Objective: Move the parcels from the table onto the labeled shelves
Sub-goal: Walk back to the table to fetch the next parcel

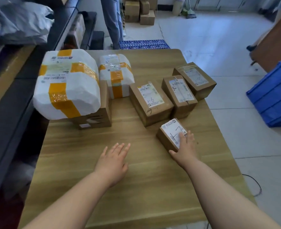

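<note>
Several parcels lie on the wooden table. My right hand rests on the near end of a small brown box with a white label, fingers on top and thumb against its near side. My left hand hovers flat and open over bare tabletop. Behind stand three brown boxes: one marked 1-6, a narrow one and a far one. At the left, a big white parcel with orange tape sits on a brown box. A smaller white taped parcel is beside it.
Dark shelving runs along the left, with a grey plastic bag on top. A blue crate stands on the floor at the right. A person's legs, stacked cartons and a blue pallet are beyond the table.
</note>
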